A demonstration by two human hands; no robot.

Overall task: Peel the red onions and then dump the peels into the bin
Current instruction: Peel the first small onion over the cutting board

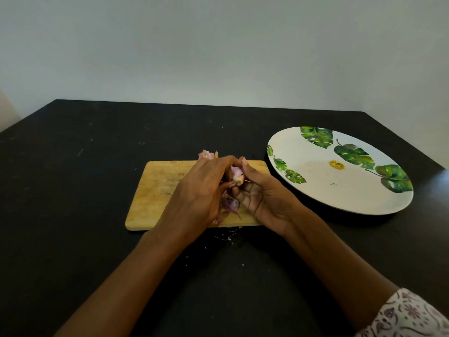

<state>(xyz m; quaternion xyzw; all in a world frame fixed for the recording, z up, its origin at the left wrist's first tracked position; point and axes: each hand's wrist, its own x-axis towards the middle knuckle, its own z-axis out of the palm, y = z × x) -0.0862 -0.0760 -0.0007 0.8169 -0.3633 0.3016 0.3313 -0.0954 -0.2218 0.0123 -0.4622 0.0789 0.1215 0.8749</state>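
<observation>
Small red onion [237, 176] is held just above the cutting board [155, 190], so peels [230, 204] drop onto it. Right hand [261, 194] curls around it for steadiness; left hand [200, 190] pinches its skin, probably stripping more.

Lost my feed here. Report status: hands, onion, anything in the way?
Left hand and right hand both grip onion over board. Loose peels on board. Plate at right, apart; nothing blocking.

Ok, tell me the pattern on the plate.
White plate with green tropical leaf prints and a small yellow spot; head view.
</observation>
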